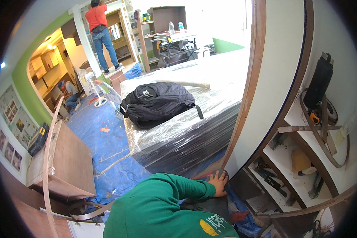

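Note:
My left arm, in a green sleeve, bends across in front of my body. At its end my left hand (218, 184) lies on a dark rounded surface that looks like my knee, its fingers spread and nothing seen in them. Below the hand, dark grey trousers show in part. My right hand is outside the picture. Close by on the right is an open shelf unit (295, 170) with dark-edged white boards, holding a black and dark green tool (271, 181) and a tan block (300, 160).
A black backpack (160, 104) lies on a large plastic-wrapped block (182, 139). Blue sheeting (111, 158) covers the floor. A wooden cabinet (67, 162) stands left, with a curved strip (47, 170) before it. One person (101, 33) stands on a ledge; another (70, 95) crouches farther back.

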Motion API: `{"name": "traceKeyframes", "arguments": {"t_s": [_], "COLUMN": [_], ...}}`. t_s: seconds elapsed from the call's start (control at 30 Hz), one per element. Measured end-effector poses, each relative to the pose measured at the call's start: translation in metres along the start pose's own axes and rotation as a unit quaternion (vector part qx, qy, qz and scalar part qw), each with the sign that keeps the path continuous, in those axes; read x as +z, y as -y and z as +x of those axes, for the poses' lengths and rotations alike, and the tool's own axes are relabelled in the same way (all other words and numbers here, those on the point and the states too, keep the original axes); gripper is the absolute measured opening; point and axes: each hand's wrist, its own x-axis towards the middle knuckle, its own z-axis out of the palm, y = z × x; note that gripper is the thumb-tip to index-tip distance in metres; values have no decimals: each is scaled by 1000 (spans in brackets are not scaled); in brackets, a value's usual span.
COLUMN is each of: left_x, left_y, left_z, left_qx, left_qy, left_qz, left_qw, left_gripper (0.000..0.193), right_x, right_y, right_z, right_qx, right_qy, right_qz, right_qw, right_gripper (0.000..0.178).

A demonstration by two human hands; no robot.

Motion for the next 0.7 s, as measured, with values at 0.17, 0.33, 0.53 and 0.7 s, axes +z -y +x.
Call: {"name": "traceKeyframes", "arguments": {"t_s": [0.17, 0.33, 0.53, 0.7], "left_x": [-2, -2, 0, -1], "left_y": [-1, -1, 0, 0], "left_z": [0, 0, 0, 0], "left_qx": [-2, -3, -2, -2], "left_qy": [0, 5, 2, -1], "left_qz": [3, 3, 1, 2], "left_qw": [1000, 1000, 1000, 1000], "left_gripper": [94, 94, 94, 94], "right_x": [1, 1, -2, 8], "right_y": [1, 0, -6, 17], "right_z": [0, 0, 5, -9], "right_qx": [-382, -371, -224, -8], "right_qy": [-15, -18, 8, -52], "right_qz": [-222, -219, -114, 44], "right_qw": [897, 902, 968, 998], "right_gripper": [18, 20, 20, 23]}}
